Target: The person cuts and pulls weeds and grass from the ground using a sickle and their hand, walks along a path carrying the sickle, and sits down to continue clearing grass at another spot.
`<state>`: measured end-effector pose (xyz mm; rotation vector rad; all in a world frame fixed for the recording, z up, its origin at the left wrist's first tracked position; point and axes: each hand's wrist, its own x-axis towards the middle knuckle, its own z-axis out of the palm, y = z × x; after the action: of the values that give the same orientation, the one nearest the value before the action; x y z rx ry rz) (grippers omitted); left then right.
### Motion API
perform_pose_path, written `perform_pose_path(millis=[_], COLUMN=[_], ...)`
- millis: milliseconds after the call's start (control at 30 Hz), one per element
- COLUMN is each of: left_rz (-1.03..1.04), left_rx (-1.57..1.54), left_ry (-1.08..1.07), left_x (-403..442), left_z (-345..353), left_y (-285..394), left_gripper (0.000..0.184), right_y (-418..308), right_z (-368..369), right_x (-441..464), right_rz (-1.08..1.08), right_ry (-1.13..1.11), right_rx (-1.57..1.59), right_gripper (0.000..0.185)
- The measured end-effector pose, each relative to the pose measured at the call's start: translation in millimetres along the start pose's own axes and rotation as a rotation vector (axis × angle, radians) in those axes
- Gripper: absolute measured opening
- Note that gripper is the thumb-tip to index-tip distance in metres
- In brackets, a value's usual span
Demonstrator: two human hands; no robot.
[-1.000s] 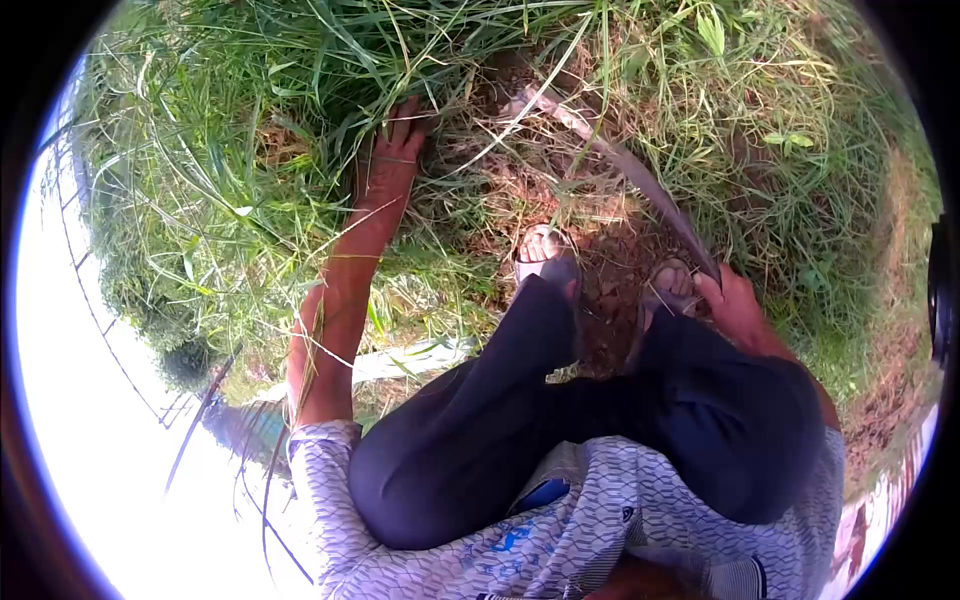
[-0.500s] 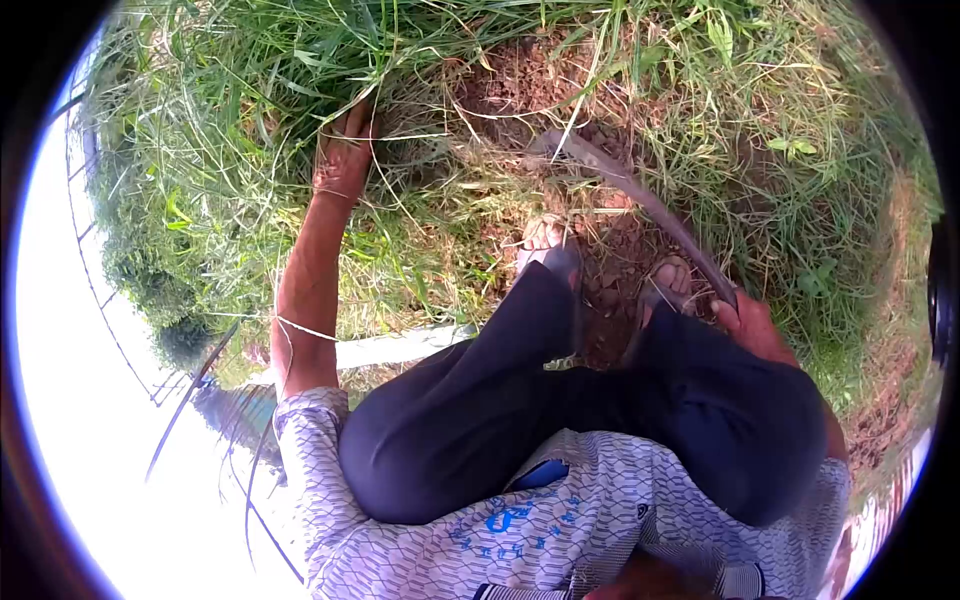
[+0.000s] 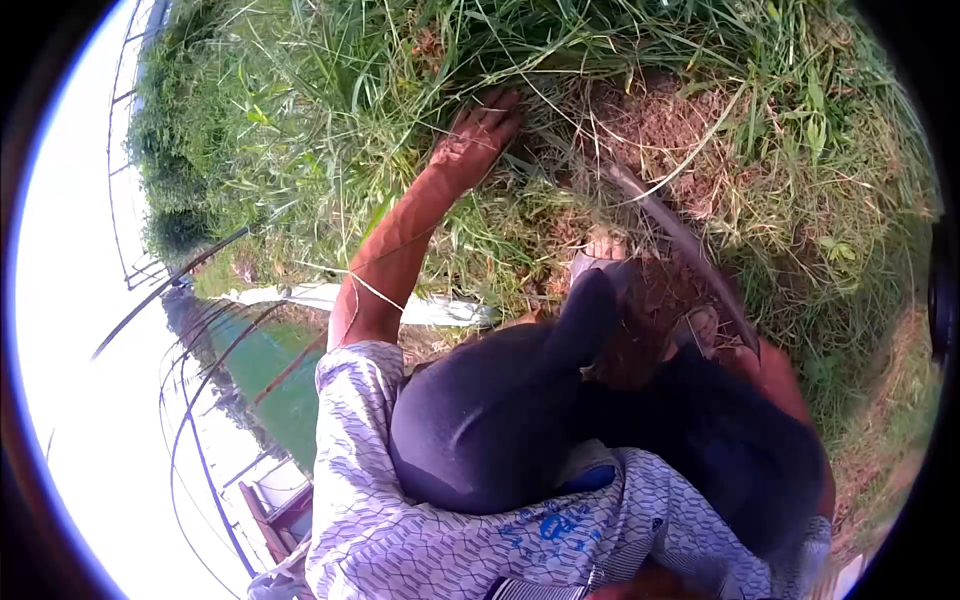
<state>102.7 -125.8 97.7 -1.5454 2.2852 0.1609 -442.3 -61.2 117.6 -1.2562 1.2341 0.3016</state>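
My left hand [image 3: 482,138] lies against the tall grass [image 3: 370,80], fingers stretched out and slightly spread, with no grip on the stems. My right hand [image 3: 772,382], low beside my right knee, is closed round the handle end of a long, dark, curved sickle [image 3: 685,243]. From there the sickle reaches forward and left past my feet. Its far end is close to the ground, partly lost among cut stems and bare soil [image 3: 670,130]. A gap of grass separates that end from my left hand.
My sandalled feet, the left foot [image 3: 603,245] and the right foot [image 3: 703,325], are near the sickle. Loose dry grass [image 3: 780,190] covers the ground to the right. A pale strip [image 3: 440,310] lies behind my left arm, with thin dark rods [image 3: 170,290] at the far left.
My left hand has moved right and forward, closer to the sickle's far end, and its fingers now show more fully. My right hand keeps hold of the sickle. The whole view has shifted.
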Motion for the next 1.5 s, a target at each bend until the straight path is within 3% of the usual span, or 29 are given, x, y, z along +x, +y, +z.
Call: perform_pose_path(millis=[33,100,167,200,267,333,400,500,733,933,1000,1033,1067,1133,1200,1333,1433,1500], left_rz=[-0.060,-0.090,-0.157,-0.148,-0.239,-0.336,-0.372,-0.465,-0.394,-0.334,-0.370,-0.385,-0.397,-0.396,-0.377,-0.336,-0.340,-0.345], left_rx=[0.005,-0.207,-0.526,-0.491,-0.576,-0.519,-0.418,-0.563,-0.533,-0.337,-0.289,-0.273,-0.265,-0.252,-0.236,-0.197,-0.187,-0.191], left_ry=[-0.067,0.030,-0.122,-0.143,-0.211,-0.159,-0.198,-0.218,-0.109,0.198,0.215,0.188,0.138,0.029,-0.099,-0.271,-0.317,-0.326], left_x=[0,-5,-10,-14,-33,-53,-46,-31,0,98,127,141,156,180,197,214,210,206], left_z=[-2,19,15,25,12,40,64,60,40,-30,-47,-51,-50,-45,-32,-8,-2,-5], left_y=[17,41,66,72,84,94,95,90,57,-57,-87,-95,-102,-106,-99,-79,-72,-72], left_gripper=[0.052,0.061,0.079,0.090,0.096,0.097,0.094,0.091,0.083,0.077,0.074,0.073,0.072,0.070,0.068,0.064,0.062,0.060], right_y=[-9,-23,-26,-33,-48,-36,-17,0,37,35,30,28,23,-8,-56,-30,3,28], right_z=[3,11,21,21,19,6,-5,-1,11,28,28,35,45,48,18,37,54,67], right_x=[-2,13,33,32,18,1,-15,-9,10,-20,-22,-26,-25,-25,-37,-55,-60,-50], right_rz=[0.035,0.023,0.051,0.030,0.106,0.092,0.119,0.150,0.179,0.268,0.179,0.206,0.219,0.241,0.296,0.198,0.178,0.097], right_ry=[0.000,-0.004,-0.097,-0.101,-0.084,-0.009,0.101,0.170,0.258,0.410,0.425,0.438,0.656,0.886,0.473,0.549,0.552,0.710], right_rx=[0.045,0.067,-0.052,-0.067,0.195,0.140,0.090,0.153,0.210,0.364,0.314,0.320,0.372,0.437,0.890,0.943,0.849,0.320], right_gripper=[0.036,0.035,0.034,0.034,0.036,0.036,0.036,0.036,0.037,0.037,0.035,0.035,0.033,0.031,0.029,0.027,0.026,0.025])
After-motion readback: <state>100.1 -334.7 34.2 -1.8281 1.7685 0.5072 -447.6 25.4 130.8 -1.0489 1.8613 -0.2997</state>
